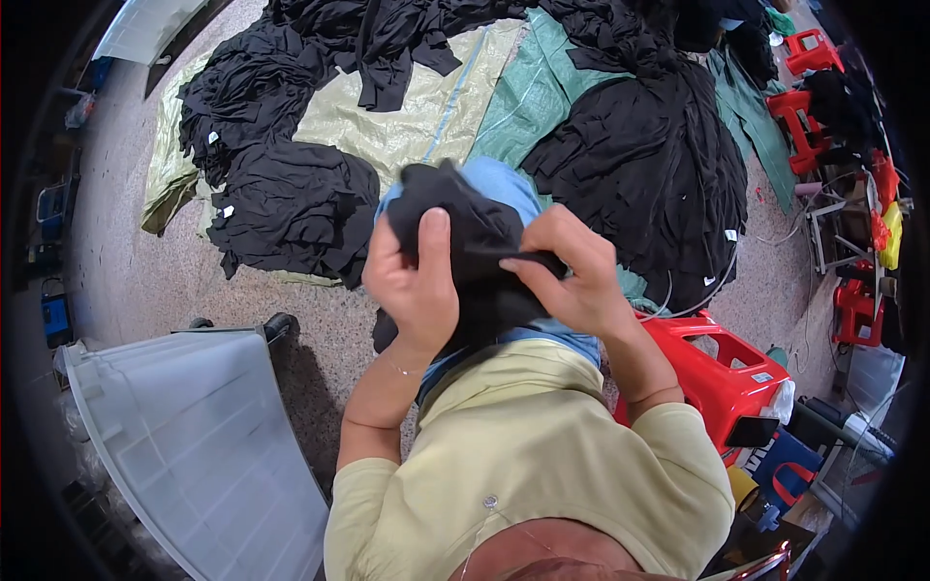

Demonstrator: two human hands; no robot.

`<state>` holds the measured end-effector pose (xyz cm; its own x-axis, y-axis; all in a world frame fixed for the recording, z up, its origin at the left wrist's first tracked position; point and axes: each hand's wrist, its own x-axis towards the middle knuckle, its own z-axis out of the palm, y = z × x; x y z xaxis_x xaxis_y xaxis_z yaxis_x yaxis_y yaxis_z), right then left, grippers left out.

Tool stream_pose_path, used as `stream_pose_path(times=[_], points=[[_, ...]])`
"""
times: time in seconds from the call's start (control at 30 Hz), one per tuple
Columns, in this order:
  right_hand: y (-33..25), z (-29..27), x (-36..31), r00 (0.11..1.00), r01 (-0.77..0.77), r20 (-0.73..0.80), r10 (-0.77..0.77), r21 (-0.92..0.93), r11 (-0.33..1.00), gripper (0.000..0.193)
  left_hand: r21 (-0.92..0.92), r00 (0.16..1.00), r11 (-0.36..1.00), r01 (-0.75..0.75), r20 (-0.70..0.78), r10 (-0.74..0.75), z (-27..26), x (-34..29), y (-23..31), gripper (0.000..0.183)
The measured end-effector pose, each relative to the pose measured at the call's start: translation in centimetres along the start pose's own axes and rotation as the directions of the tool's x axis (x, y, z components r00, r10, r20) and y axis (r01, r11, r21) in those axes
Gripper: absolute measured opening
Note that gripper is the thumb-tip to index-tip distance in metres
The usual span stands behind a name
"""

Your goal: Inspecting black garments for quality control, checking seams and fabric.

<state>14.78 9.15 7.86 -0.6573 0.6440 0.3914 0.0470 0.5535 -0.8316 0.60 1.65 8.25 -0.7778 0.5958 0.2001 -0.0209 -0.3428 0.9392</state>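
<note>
A black garment (475, 290) is held up over my lap, bunched and partly hanging down across my blue jeans. My left hand (418, 281) grips its left side, the thumb pointing up along the cloth. On the other side my right hand (570, 266) pinches a folded edge of the same cloth between thumb and fingers. The garment's exact kind does not show. Beyond my knees lie heaps of similar black garments, one pile (291, 208) to the left and a larger one (644, 174) to the right.
Yellowish woven sheeting (378, 126) and green sheeting (528, 92) lie under the heaps. A translucent plastic bin (194, 436) stands close on my left. Near my right side is a red plastic stool (722, 368) with a phone (753, 432) at its edge. More red stools (799, 131) stand far right.
</note>
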Motion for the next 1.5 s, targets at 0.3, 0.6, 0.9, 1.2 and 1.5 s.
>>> stream_pose_path(times=[0.3, 0.6, 0.9, 1.2, 1.5], points=[[0.1, 1.0, -0.6, 0.996, 0.084, 0.037, -0.078, -0.203, 0.976, 0.020, 0.382, 0.887, 0.896, 0.227, 0.300, -0.352, -4.2, 0.3, -2.5, 0.011], [-0.1, 1.9, -1.2, 0.977, 0.140, 0.169, -0.128, -0.060, 0.988, 0.020, -0.025, 0.852, 0.877, 0.479, 0.252, -0.458, -3.0, 0.0, -2.4, 0.011], [0.7, 2.3, -1.5, 0.997, 0.079, -0.006, -0.081, -0.128, 0.989, 0.021, 0.183, 0.817, 0.893, 0.412, 0.360, -0.451, -3.6, -0.7, -2.5, 0.011], [0.9, 3.2, -2.4, 0.985, 0.116, -0.101, -0.140, -0.210, 0.971, 0.024, 0.227, 0.723, 0.855, 0.465, 0.460, -0.515, -5.2, 0.1, -2.7, 0.008], [1.8, 3.1, -2.5, 0.979, 0.172, -0.073, -0.188, -0.183, 0.968, 0.027, 0.077, 0.653, 0.717, 0.692, 0.356, -0.668, -4.6, -1.1, -2.9, 0.007]])
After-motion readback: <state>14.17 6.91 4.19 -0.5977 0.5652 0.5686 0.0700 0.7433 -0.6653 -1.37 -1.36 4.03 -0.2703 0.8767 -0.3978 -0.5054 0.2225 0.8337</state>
